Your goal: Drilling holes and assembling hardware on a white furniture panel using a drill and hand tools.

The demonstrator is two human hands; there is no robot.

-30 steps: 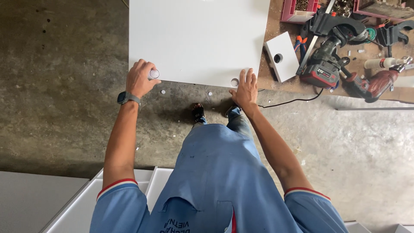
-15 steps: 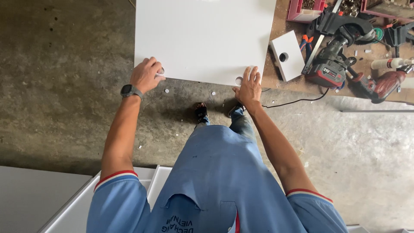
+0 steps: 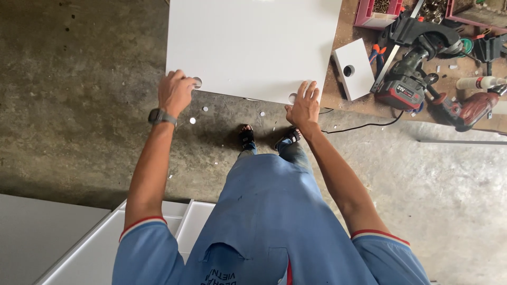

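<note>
A large white panel [image 3: 253, 45] lies on a wooden workbench, its near edge hanging over the concrete floor. My left hand [image 3: 174, 92] grips the panel's near left corner, fingers curled beside a round hole [image 3: 197, 82]. My right hand [image 3: 303, 105] rests flat on the near edge, fingers spread next to a second round hole [image 3: 292, 98]. A dark watch [image 3: 160, 116] sits on my left wrist.
A small white block with a hole [image 3: 353, 68], a black cordless drill [image 3: 409, 79], a red power tool [image 3: 470, 108] and red trays of screws [image 3: 377, 10] crowd the bench on the right. White discs [image 3: 193, 120] dot the floor. White panels [image 3: 68, 243] lie at lower left.
My left hand has closed more tightly on the panel's corner near the hole. My right hand stays flat on the edge. The view has shifted slightly.
</note>
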